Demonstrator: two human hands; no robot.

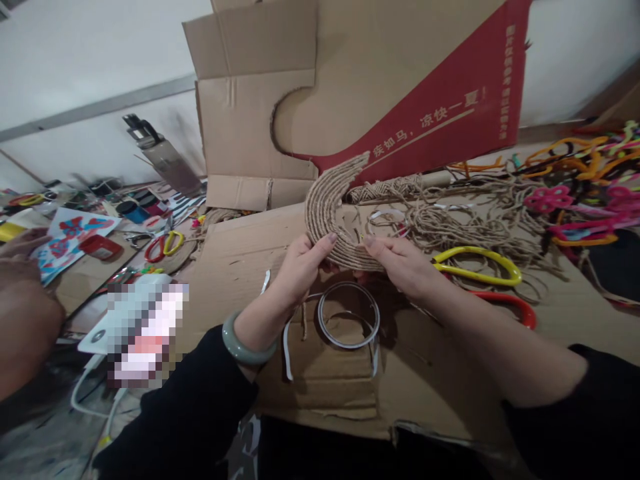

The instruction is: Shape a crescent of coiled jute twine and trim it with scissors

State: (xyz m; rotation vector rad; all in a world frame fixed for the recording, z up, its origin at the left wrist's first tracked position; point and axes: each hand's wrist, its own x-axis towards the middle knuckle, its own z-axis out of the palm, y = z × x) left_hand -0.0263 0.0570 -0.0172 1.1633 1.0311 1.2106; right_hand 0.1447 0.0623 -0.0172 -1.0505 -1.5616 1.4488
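Between my hands is a curved, crescent-shaped piece [320, 203] covered in rows of brown twine. My left hand [303, 267] grips its lower left part, thumb on top and fingers underneath. My right hand [400, 263] pinches its lower right end, the thumb lying on the twine. Just below the piece, a roll of narrow white tape [321, 320] lies on the cardboard sheet [415, 380]. Beside my right hand are scissors with one yellow handle loop [515, 270] and one red loop; my right hand and forearm hide part of them.
Loose twine [465, 223] is heaped at the right, near colourful pipe-cleaner shapes [590, 200]. A cut cardboard box [255, 127] stands behind. At left are a bottle [173, 163], a phone with a white power bank [97, 333], small scissors [173, 243], and another person's arm [25, 320] beside a painted sheet [65, 233].
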